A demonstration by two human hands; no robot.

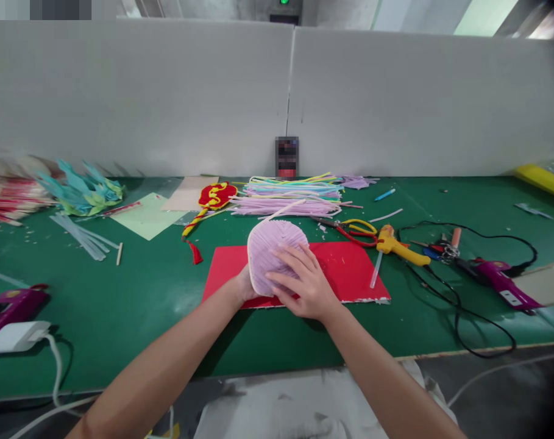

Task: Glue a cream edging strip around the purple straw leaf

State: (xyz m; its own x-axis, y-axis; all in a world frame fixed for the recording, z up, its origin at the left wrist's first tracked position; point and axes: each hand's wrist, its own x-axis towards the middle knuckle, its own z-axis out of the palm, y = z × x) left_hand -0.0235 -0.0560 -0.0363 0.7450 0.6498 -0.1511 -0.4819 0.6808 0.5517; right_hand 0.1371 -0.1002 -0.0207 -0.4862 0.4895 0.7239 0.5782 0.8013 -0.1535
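While my left hand [244, 285] holds the lilac oval piece [273, 251] by its near left edge, with most of its fingers hidden behind it, my right hand [305, 284] lies on the ribbed front with the fingers spread and pressed flat. The oval stands tilted above the red sheet [350, 271], which lies flat on the green tabletop [134, 292] right in front of me. Just beyond it, towards the far wall, sits a pile of pastel strips [290, 195], and a red and yellow ornament [215, 196] lies to the left of that pile. To the right of the red sheet lies a yellow glue gun [398, 244], its clear stick touching the sheet's edge, and a purple glue gun [500, 283] lies further right among black cables. Another purple glue gun [11, 305] rests at the near left.
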